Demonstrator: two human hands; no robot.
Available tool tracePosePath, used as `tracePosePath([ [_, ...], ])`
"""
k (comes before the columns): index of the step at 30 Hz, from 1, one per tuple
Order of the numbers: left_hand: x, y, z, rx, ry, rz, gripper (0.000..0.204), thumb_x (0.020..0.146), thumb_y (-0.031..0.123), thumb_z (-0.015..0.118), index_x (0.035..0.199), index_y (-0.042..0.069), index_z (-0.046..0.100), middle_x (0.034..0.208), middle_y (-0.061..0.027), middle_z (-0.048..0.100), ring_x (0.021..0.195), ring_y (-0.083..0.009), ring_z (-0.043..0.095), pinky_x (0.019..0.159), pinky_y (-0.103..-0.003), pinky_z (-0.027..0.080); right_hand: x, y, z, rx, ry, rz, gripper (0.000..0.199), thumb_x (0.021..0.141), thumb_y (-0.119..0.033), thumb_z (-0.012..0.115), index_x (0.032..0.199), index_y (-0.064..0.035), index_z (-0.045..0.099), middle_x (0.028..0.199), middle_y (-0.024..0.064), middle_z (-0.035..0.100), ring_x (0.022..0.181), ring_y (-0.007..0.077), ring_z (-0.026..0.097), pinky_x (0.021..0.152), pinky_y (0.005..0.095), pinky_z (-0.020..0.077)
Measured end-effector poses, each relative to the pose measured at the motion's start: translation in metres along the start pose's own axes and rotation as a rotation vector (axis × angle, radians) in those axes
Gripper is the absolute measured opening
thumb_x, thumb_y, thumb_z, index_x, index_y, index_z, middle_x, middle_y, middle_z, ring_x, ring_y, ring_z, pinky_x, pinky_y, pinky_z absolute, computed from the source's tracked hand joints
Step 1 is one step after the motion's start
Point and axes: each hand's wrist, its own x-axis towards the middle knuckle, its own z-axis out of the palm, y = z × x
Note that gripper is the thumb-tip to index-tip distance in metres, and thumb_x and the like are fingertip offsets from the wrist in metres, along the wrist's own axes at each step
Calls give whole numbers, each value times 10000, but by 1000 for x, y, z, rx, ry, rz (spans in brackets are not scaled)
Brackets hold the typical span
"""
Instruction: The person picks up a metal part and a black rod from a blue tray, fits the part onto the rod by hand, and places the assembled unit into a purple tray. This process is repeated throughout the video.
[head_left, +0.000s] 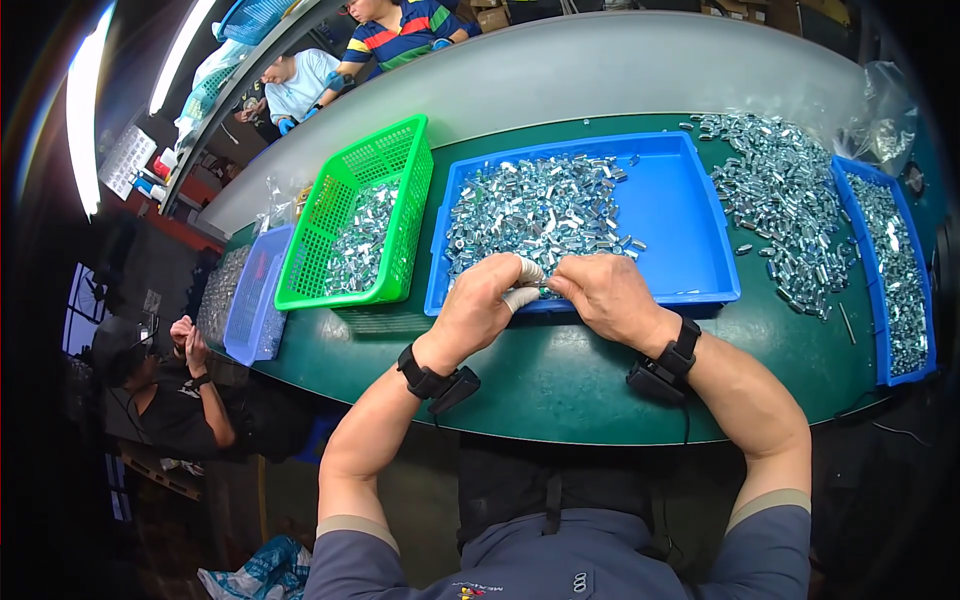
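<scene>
My left hand (484, 303) and my right hand (612, 298) meet over the near edge of a blue tray (685, 225). Both are closed, with fingertips pinched together around something small that the fingers mostly hide. White wrapping covers some fingertips of the left hand. Small shiny metal pieces (535, 210), short and tube-like, fill the left and middle of the tray just beyond my hands. The tray's right side shows bare blue bottom. Each wrist wears a black strap with a small black box.
A green basket (345, 300) with similar pieces stands left of the tray, and a blue basket (262, 275) beyond it. To the right lie a loose pile (785, 200), a thin rod (847, 325) and a narrow blue tray (908, 377). Other people work at left and across the grey divider (640, 75).
</scene>
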Motion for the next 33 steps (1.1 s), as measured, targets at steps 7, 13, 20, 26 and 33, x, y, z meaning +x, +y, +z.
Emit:
tracePosePath([
  [7,-2,2,4,7,58,5,223,867,46,832,1053,37,709,961,-133,705,918,-346,696,784,-428,559,0,-2,-1,-26,-23,55,252,1025,-256,683,872,-58,654,744,192,648,738,431,657,635,532,483],
  [13,-5,5,-1,-1,25,-36,186,891,65,821,1052,35,732,972,-135,716,920,-338,707,780,-421,562,0,-3,-3,-3,-38,67,206,1001,-227,712,900,-51,676,772,173,664,748,404,665,653,507,501],
  [20,-15,-2,-15,64,98,-30,154,926,3,787,1074,8,744,956,-117,736,873,-243,724,782,-347,573,1,-8,-7,89,123,-68,108,926,-121,754,944,-46,679,892,114,702,849,350,686,741,456,540],
  [26,-37,-32,-103,292,268,-143,158,921,28,803,1067,11,743,979,-114,757,899,-229,740,794,-347,579,1,-9,-5,120,141,-26,110,929,-122,758,949,-45,683,886,119,703,835,349,687,732,444,543],
  [33,-40,-42,-119,601,279,-18,205,881,38,819,1076,36,755,1003,-150,752,933,-319,740,837,-396,585,-1,-7,-4,96,99,8,131,929,-109,778,988,-10,715,906,137,724,819,323,700,712,405,546],
])
